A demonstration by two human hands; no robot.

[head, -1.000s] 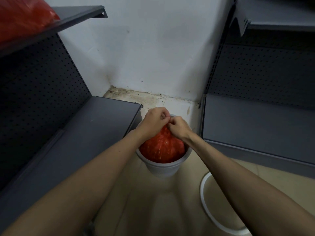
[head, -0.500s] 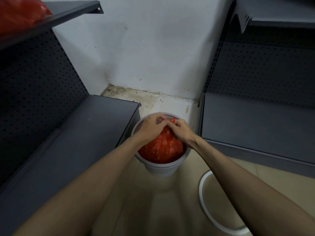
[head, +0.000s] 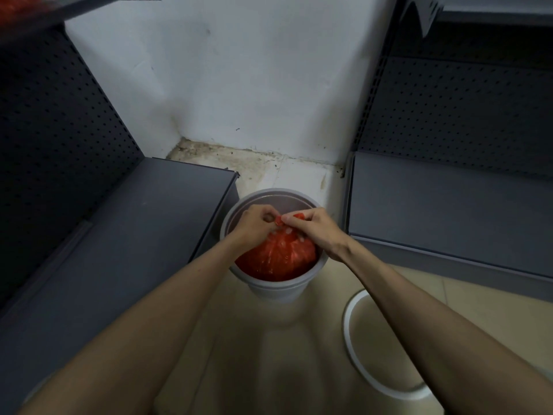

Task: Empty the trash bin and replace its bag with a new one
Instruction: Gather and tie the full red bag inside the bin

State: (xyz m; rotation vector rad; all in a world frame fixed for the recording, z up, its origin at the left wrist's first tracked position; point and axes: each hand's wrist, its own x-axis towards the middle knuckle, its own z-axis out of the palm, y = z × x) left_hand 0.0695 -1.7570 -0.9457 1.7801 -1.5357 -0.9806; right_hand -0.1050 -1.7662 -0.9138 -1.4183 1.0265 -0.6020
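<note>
A round grey trash bin (head: 273,290) stands on the floor in the corner between two shelf units. Inside it sits a full red plastic bag (head: 276,259), bunched at the top. My left hand (head: 254,224) and my right hand (head: 317,229) meet over the bin's mouth, and both pinch the gathered red top of the bag between their fingers. The bag's lower part is hidden by the bin wall.
A grey shelf (head: 125,235) flanks the bin on the left and another grey shelf (head: 449,211) on the right, both with perforated back panels. A white ring (head: 359,363) lies on the tiled floor at the right. Something red (head: 18,7) rests on the upper left shelf.
Both hands have stayed together at the bag's top, working the gathered plastic. The view has tilted down slightly, so the bin's far rim now shows.
</note>
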